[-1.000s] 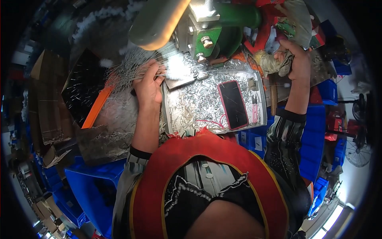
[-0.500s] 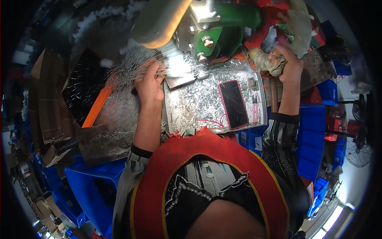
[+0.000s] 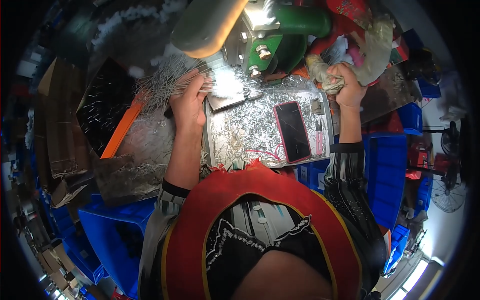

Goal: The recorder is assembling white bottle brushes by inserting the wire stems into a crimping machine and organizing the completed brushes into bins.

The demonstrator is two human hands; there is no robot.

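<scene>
My left hand [image 3: 189, 102] is closed on a bundle of thin metal wires [image 3: 167, 80] that fans out to the left. Its fingertips are beside the brightly lit metal plate [image 3: 232, 100] under the green machine [image 3: 295, 22]. On the right, my right hand [image 3: 351, 90] wraps around a handle bound in pale cloth [image 3: 330, 82]; the cloth hides what lies beneath. Between my hands, a shallow tray [image 3: 235, 147] holds many small metal offcuts, with a red-edged phone [image 3: 293, 131] lying on them.
An orange-edged black tray [image 3: 120, 132] with scattered wires stands left of my left hand. A rounded lamp [image 3: 207, 25] hangs above the work area. Blue bins [image 3: 112, 225] stand at the lower left and right [image 3: 387, 172]. Pink-handled tool [image 3: 319, 137] lies by the phone.
My right hand has moved left and slightly nearer, together with the cloth-wrapped handle. My left hand stays almost in place with the wires.
</scene>
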